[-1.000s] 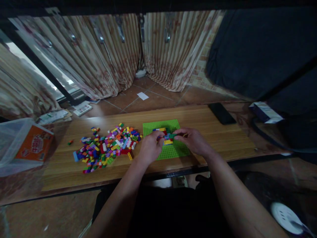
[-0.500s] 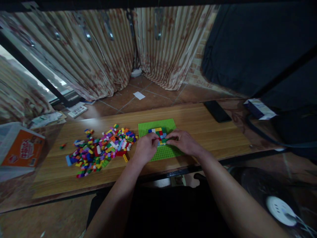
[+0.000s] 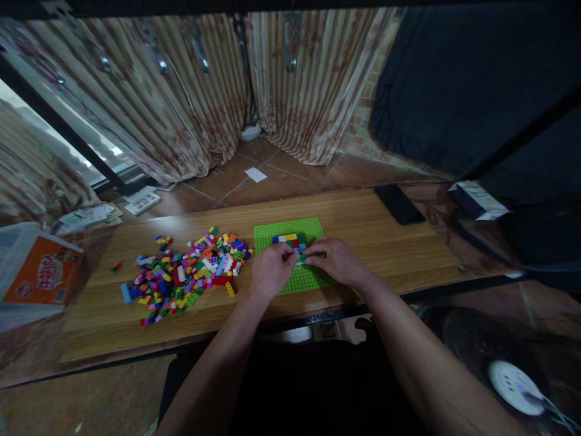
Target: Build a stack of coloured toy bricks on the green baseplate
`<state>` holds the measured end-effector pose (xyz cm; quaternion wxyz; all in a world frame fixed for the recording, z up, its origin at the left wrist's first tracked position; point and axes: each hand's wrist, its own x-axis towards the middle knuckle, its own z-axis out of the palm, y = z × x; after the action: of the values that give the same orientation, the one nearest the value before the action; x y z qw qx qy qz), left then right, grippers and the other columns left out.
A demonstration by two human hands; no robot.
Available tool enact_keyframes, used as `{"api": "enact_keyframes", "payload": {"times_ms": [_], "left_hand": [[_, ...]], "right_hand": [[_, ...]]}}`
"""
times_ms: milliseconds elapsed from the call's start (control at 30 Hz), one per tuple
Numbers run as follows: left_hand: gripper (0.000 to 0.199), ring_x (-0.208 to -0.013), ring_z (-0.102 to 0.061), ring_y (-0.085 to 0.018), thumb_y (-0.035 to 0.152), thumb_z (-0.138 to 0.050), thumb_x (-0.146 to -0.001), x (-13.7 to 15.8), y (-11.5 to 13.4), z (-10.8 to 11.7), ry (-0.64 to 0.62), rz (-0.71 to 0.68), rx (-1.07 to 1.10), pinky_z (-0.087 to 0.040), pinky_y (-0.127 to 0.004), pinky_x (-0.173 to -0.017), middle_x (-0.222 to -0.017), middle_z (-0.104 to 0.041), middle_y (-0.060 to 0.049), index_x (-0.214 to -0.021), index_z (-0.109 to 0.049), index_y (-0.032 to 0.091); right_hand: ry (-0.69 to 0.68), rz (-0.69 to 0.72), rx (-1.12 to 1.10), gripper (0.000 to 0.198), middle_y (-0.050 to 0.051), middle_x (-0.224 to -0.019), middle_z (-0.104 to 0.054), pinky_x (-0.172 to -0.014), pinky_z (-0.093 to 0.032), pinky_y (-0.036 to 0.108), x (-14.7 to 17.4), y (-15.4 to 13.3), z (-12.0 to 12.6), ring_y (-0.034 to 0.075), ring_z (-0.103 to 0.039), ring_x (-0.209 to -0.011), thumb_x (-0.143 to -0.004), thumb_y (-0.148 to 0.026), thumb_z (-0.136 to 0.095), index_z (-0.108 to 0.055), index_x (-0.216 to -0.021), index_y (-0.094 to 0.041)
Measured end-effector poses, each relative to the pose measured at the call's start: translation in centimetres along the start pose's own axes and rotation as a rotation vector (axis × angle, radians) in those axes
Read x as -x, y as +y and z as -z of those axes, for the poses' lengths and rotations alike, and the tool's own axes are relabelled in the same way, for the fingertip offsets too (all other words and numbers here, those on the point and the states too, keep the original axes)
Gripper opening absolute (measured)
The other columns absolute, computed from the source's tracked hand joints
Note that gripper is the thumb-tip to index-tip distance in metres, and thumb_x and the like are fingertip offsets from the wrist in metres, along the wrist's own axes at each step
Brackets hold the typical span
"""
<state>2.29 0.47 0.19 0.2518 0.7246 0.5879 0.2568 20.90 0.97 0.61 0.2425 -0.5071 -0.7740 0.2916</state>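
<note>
Brown wood-grained tabletop (image 3: pixel 349 213) bears a bright-green studded plastic baseplate (image 3: pixel 309 281); above it the left hand (image 3: pixel 271 267) and right hand (image 3: pixel 338 260) are nearly pinched closed, any grip unclear. Uneven pressing could dislodge the multicoloured plastic brick cluster (image 3: pixel 291 238), which lies just beyond both hands' fingertips.

Wood-grain tabletop (image 3: pixel 104 330), long side running left to right. Left half: loose heap of mixed-colour toy building bricks (image 3: pixel 181 275); one small red-and-green piece (image 3: pixel 116 266) apart, left of it. Yellow brick (image 3: pixel 230 289) at heap's near right edge. Centre: green studded baseplate (image 3: pixel 299 286), flat. Far right: black smartphone (image 3: pixel 399 204), flat.
</note>
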Motion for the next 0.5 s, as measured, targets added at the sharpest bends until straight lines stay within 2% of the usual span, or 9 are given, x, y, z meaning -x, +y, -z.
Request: {"api": "enact_keyframes", "payload": {"times_ms": [267, 500], "left_hand": [[0.011, -0.062, -0.060, -0.015, 0.029, -0.063, -0.078, -0.3, 0.1, -0.2, 0.001, 0.073, 0.064, -0.037, -0.024, -0.054, -0.072, -0.069, -0.001, -0.074, -0.069, 0.022], [0.009, -0.064, -0.061, -0.015, 0.026, -0.065, -0.074, -0.4, 0.6, -0.3, 0.025, 0.154, 0.107, -0.038, -0.025, -0.055, -0.072, -0.070, -0.002, -0.069, -0.070, 0.021]], "right_hand": [[0.042, 0.007, -0.025, 0.014, 0.003, -0.086, -0.069, -0.078, -0.044, 0.033, 0.1, 0.3, -0.4, 0.018, -0.062, -0.081, -0.080, -0.023, -0.067, -0.075, -0.091, -0.024], [0.175, -0.136, -0.121, 0.010, 0.002, -0.079, -0.070, -0.070, -0.046, 0.031, 0.2, 0.2, -1.4, 0.017, -0.063, -0.073, -0.072, -0.020, -0.072, -0.076, -0.081, -0.021]]}}
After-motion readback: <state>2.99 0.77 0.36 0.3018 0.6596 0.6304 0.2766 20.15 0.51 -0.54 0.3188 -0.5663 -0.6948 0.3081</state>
